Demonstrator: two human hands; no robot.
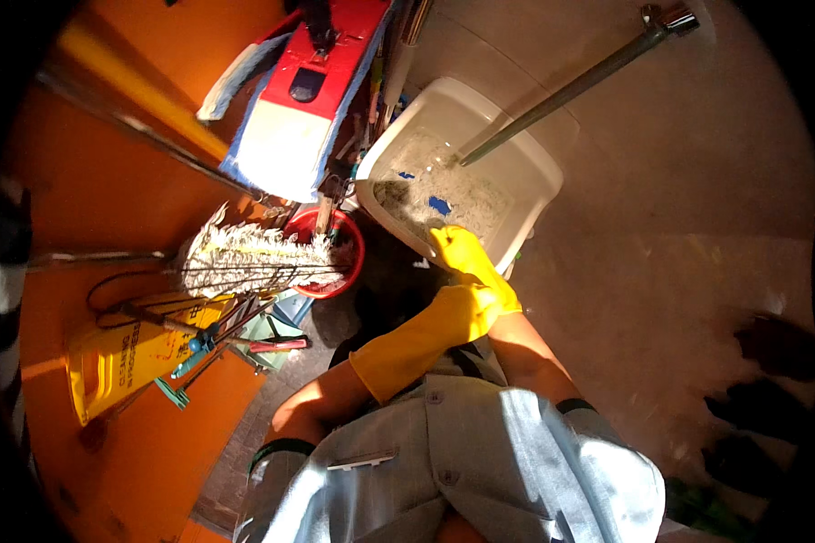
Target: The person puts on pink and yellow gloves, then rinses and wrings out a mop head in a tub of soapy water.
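Observation:
Both hands wear long yellow rubber gloves. My left hand (pixel 479 311) is closed on the cuff of the right glove, at the right wrist. My right hand (pixel 454 246) is curled like a fist over the near rim of a white square basin (pixel 540 170); no object shows in it. Inside the basin lies a wet, greyish mass of mop strands (pixel 475 193) with small blue patches. A metal pole (pixel 570 88) slants from the basin towards the upper right. Shadow hides what is just under the gloves.
Left of the basin stands a red bucket (pixel 358 261) with a white string mop (pixel 244 261) across it. Beyond are a red-and-white flat mop (pixel 288 122), a yellow cleaning sign (pixel 119 363), a green dustpan (pixel 275 332) and several poles. Dark objects lie on the floor at the right edge.

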